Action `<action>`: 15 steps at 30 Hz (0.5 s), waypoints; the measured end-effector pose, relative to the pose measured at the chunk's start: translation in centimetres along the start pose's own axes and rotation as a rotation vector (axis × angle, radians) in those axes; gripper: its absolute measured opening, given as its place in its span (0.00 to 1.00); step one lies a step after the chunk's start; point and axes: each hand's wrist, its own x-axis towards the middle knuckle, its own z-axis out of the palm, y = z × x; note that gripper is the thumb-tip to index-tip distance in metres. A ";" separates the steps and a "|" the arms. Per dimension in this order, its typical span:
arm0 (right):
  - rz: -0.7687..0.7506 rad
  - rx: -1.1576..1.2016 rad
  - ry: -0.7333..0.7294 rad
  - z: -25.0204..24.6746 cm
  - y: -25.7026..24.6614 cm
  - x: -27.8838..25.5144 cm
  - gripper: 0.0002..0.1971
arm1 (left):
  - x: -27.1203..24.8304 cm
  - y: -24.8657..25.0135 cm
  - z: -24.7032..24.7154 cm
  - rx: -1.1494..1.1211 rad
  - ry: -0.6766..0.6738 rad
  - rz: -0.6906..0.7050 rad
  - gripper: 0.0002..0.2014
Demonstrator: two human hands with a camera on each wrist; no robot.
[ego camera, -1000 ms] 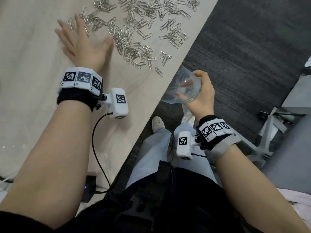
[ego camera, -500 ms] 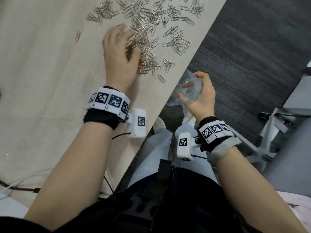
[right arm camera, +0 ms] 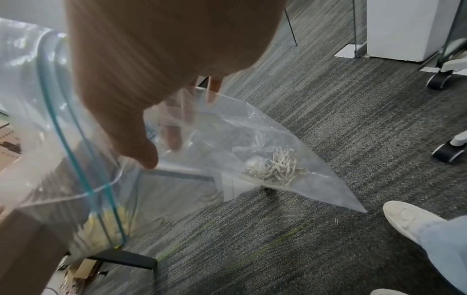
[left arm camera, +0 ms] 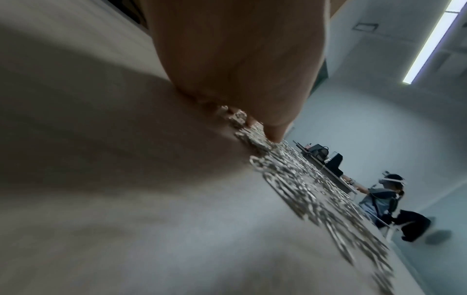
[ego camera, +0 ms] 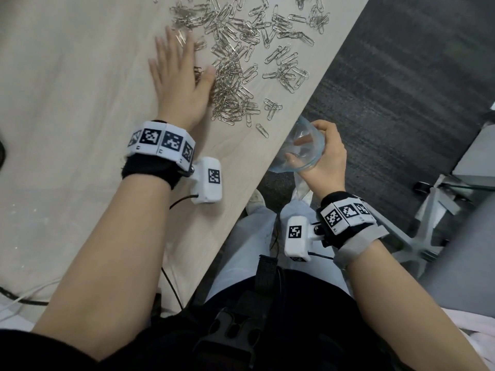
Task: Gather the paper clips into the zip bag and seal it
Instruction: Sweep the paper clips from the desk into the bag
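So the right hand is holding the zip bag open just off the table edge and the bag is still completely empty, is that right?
Not quite: the zip bag in the right hand already holds a small clump of paper clips at its bottom, as the right wrist view shows. The rest is correct.

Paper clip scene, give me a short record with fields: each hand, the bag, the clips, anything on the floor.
left hand: flat, fingers spread, on the paper clips on the table
right hand: grips the open mouth of the zip bag just off the table edge
zip bag: unsealed, a small heap of clips at the bottom
floor: one stray clip on the carpet
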 end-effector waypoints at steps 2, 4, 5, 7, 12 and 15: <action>0.002 0.006 0.008 0.0 0.0 -0.2 0.29 | -0.9 0.8 0.4 -0.009 -0.029 0.048 0.31; 0.007 0.014 0.008 0.0 0.0 -0.4 0.29 | -2.1 1.4 0.8 -0.043 -0.031 0.089 0.31; 0.009 0.017 0.007 0.0 0.1 -0.4 0.30 | -2.8 1.6 0.9 -0.064 -0.018 0.107 0.31; 0.012 0.016 0.001 0.0 0.2 -0.5 0.31 | -4.1 1.9 1.2 -0.092 0.028 0.146 0.31; 0.009 0.010 -0.004 -0.2 0.6 -0.8 0.33 | -6.0 2.9 1.1 -0.063 0.021 0.179 0.36; 0.008 0.009 -0.005 -0.4 0.8 -0.9 0.34 | -6.0 3.5 0.5 -0.022 -0.001 0.181 0.43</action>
